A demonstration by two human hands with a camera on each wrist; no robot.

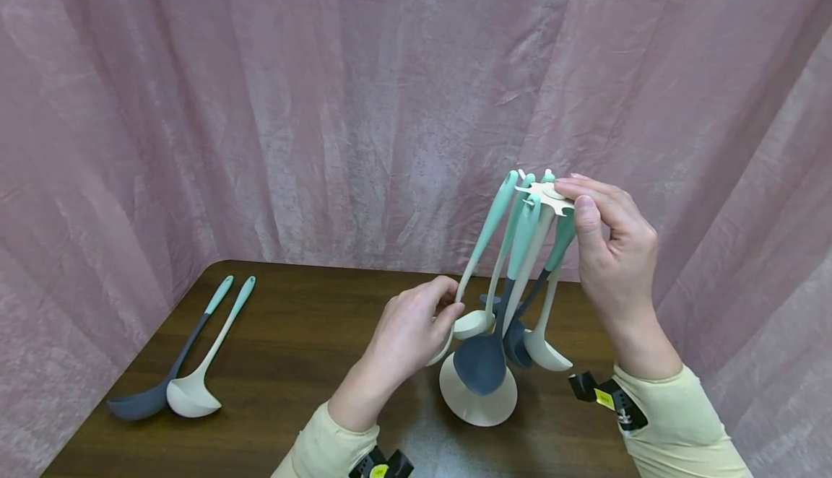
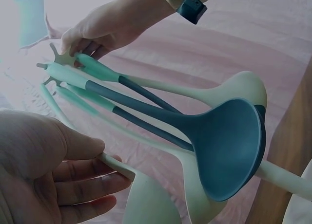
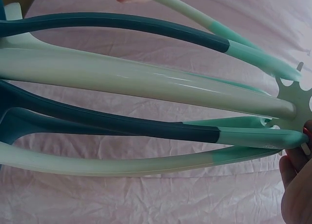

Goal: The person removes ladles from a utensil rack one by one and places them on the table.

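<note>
My left hand (image 1: 409, 326) pinches a white ladle with a mint handle (image 1: 494, 214) low on its shaft, between thumb and fingers. Its bowl (image 2: 148, 202) shows partly in the left wrist view. The handle's top leans beside the hooks of a white utensil stand (image 1: 546, 193); whether it hangs on one I cannot tell. My right hand (image 1: 614, 240) grips the stand's hooked top at its right edge. Several other ladles hang around the post, among them a dark blue ladle (image 1: 481, 366) in front and a white ladle (image 1: 547, 352) at the right.
The stand's round base (image 1: 477, 409) appears on the brown wooden table (image 1: 292, 362). At the table's left lie a dark blue ladle (image 1: 139, 402) and a white ladle (image 1: 193, 397), side by side. A pink curtain (image 1: 390, 102) hangs behind.
</note>
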